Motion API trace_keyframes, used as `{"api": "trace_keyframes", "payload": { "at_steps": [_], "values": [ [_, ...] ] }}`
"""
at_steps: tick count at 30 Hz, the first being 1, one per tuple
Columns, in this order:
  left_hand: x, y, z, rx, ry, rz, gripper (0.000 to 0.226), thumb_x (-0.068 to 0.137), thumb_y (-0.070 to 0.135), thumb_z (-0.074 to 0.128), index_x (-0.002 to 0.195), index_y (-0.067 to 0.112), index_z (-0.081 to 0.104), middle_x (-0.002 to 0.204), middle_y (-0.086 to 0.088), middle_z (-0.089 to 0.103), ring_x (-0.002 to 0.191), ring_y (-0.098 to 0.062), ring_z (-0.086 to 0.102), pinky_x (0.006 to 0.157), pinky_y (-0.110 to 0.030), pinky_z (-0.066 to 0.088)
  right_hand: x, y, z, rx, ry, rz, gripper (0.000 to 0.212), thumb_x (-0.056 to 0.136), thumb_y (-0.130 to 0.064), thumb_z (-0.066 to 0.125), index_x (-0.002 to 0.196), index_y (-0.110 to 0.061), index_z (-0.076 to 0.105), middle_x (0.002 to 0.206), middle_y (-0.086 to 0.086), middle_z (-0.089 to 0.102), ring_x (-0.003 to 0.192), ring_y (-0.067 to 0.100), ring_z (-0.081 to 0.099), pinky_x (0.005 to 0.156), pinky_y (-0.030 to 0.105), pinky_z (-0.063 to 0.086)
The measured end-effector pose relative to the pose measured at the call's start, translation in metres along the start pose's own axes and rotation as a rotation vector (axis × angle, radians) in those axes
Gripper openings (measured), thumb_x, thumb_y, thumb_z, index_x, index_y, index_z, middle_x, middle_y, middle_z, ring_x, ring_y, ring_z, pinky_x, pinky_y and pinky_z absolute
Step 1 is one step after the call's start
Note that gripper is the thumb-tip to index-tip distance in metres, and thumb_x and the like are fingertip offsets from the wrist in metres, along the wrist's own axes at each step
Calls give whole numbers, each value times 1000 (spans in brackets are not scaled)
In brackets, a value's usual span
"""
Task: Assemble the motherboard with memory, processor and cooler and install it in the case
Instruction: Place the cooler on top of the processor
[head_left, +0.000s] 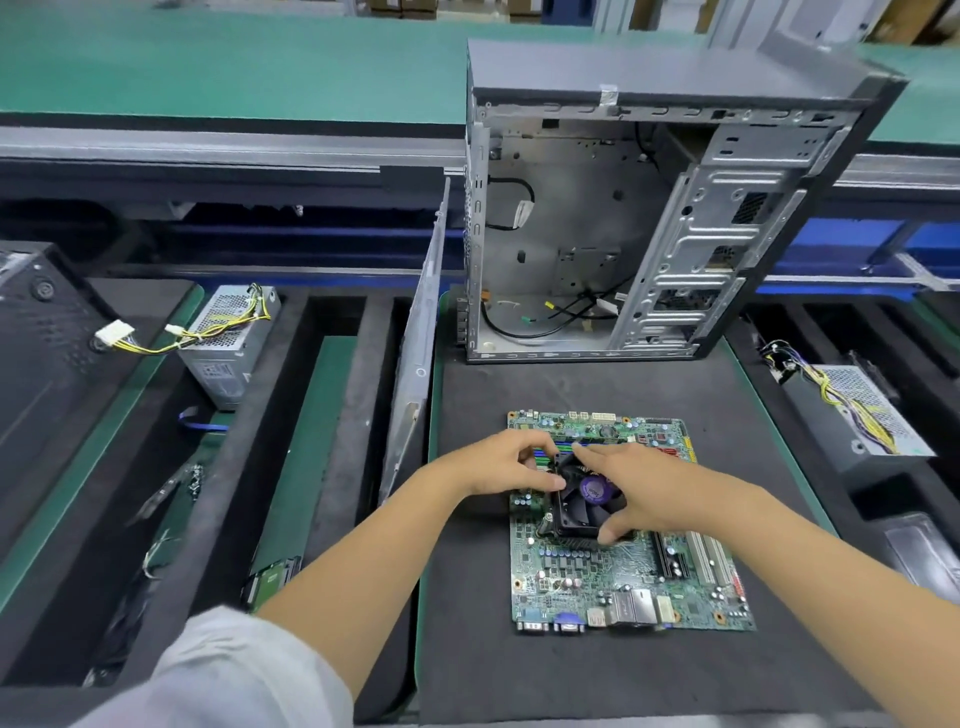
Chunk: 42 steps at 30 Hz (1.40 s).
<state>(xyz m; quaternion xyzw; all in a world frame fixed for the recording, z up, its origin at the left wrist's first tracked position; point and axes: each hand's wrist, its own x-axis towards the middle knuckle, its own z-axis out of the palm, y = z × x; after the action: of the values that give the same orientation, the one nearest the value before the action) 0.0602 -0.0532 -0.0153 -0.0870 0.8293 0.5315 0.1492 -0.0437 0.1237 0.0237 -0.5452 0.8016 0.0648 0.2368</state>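
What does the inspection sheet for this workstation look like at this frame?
Surface: dark foam mat, bare near the front edge.
Job's things: motherboard flat on the mat; cooler on it; case upright behind, side open.
Clutter: side panel leaning left of the case.
Hands: left hand and right hand both grip the cooler.
Cables: loose black wires inside the case.
Surroundings: power supplies in neighbouring trays.

1 motherboard (623, 577) w/ 1 cooler (582, 506), 1 open case (649, 218), 1 side panel (421, 353), 2 power supplies (228, 343) (867, 415), 2 hands (506, 465) (649, 491)
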Motion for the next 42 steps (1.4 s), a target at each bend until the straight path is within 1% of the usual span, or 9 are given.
{"api": "trace_keyframes", "payload": {
  "at_steps": [10,14,17,21,25,28,31,35,42],
  "values": [
    [-6,0,14,50,186,16,24,88,34,67,94,14,54,61,2,46,57,-13,39,56,-27,31,-3,-9,15,3,184,30,102,64,-51,78,147,-20,27,140,-4,42,118,18,38,100,30,37],
    [-3,2,20,15,367,-8,26,90,34,64,106,15,61,97,-4,45,92,-22,52,86,-31,44,-3,-11,10,68,172,51,98,59,-46,82,141,-26,32,131,-7,47,117,16,43,96,35,41],
    [-5,0,21,-170,483,-285,47,95,43,50,127,9,48,132,-12,39,122,-29,45,102,-38,40,-4,-8,11,0,161,65,97,61,-49,80,140,-27,29,135,-7,45,121,17,43,98,35,40],
    [-11,-4,24,-447,377,-507,70,96,50,44,146,5,27,117,-7,52,114,-26,50,103,-41,44,-6,-6,21,-75,195,78,105,66,-52,78,148,-25,18,149,-7,31,133,17,34,104,32,34],
    [-14,-1,26,-658,396,-521,73,96,46,50,150,8,18,150,-10,34,132,-25,40,108,-44,38,-17,-4,13,282,50,89,126,58,-67,75,151,-30,-1,153,-17,10,141,9,10,116,36,15],
    [-15,1,26,-782,374,-563,71,94,43,54,149,11,21,152,-12,30,135,-30,36,110,-50,34,-29,27,12,794,368,394,81,82,-54,64,144,-15,30,141,-7,40,124,11,42,92,26,40],
    [-12,4,30,-805,380,-601,68,95,44,53,149,14,24,153,-11,29,136,-33,35,110,-53,31,-34,62,34,703,302,914,42,97,-20,46,126,10,45,128,26,52,113,34,52,74,31,40],
    [-5,9,38,-742,405,-604,75,92,47,56,150,13,23,153,-9,29,138,-31,34,113,-48,29,-23,75,53,790,189,977,36,96,-10,43,127,9,46,118,22,53,100,32,51,92,42,48],
    [-10,8,48,-771,433,-608,122,64,65,74,152,8,11,158,-6,20,143,-29,23,113,-49,29,-22,71,45,872,143,934,56,100,-34,43,135,9,37,98,13,44,85,26,42,70,33,39]
  ]
}}
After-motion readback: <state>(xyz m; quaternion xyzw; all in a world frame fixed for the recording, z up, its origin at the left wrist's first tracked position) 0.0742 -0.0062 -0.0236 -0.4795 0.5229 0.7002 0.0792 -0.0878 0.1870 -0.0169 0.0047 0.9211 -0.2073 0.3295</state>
